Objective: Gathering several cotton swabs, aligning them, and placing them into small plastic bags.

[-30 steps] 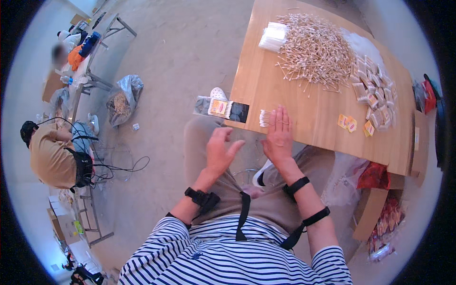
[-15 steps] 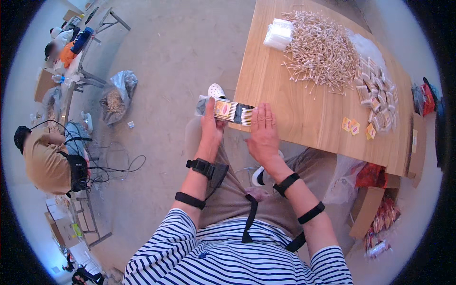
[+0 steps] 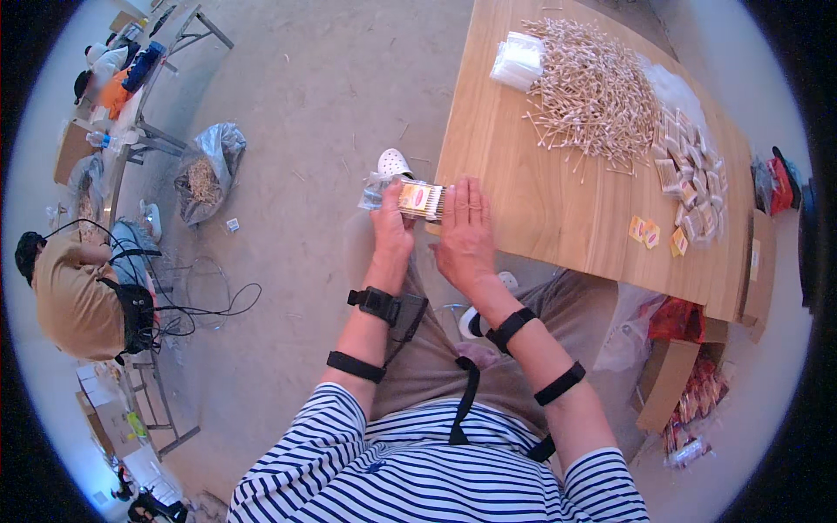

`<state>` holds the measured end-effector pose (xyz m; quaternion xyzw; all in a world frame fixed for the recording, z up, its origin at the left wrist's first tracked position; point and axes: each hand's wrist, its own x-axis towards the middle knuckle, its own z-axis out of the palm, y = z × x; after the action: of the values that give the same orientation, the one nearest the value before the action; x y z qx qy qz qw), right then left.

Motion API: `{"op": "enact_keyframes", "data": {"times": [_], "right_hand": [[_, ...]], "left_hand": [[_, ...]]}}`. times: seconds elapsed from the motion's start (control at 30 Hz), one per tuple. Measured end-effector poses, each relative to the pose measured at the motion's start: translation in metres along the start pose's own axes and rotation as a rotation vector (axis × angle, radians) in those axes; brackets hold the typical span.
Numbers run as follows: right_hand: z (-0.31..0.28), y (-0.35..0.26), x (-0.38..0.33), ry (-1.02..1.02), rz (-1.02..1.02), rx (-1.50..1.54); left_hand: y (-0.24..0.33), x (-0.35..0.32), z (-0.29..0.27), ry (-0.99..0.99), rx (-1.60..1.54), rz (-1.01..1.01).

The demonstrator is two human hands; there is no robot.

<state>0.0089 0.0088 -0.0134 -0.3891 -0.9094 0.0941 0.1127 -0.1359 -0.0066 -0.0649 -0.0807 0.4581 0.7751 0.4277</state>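
In my left hand [image 3: 392, 231] is a clear plastic packet of cotton swabs [image 3: 422, 200] with a yellow-orange card in it. My thumb lies over the packet's near left part, and its loose plastic end sticks out at the left. My right hand [image 3: 466, 244] is flat, fingers straight and together, against the right end of the packet where the swab tips line up. The packet is held just off the table's left front corner. Whether my right thumb touches it is hidden.
A wooden table [image 3: 523, 196] carries a heap of loose cotton swabs [image 3: 593, 96], a stack of clear bags [image 3: 518, 61], filled swab packets [image 3: 693, 179] and yellow cards [image 3: 645, 231]. Cardboard boxes [image 3: 671, 383] stand below right. At left, another person [image 3: 78, 296] sits near a plastic bag [image 3: 205, 179].
My right hand has moved left toward my left hand. The swabs that stuck out between the hands now sit deeper in the packet, and the gap has closed.
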Motion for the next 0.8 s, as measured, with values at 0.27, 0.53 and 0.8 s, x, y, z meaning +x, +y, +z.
{"op": "enact_keyframes", "data": {"times": [0.27,0.53,0.8], "right_hand": [[0.012,-0.018,0.009,0.121,0.062,0.008],[-0.001,-0.014,0.006,0.088,0.141,0.101],[-0.006,-0.003,-0.007,-0.003,0.251,-0.06]], "left_hand": [[-0.001,-0.008,0.009,-0.029,-0.001,0.168],[-0.003,-0.004,0.005,-0.013,0.037,0.195],[-0.001,-0.014,0.012,-0.031,0.11,0.313]]}}
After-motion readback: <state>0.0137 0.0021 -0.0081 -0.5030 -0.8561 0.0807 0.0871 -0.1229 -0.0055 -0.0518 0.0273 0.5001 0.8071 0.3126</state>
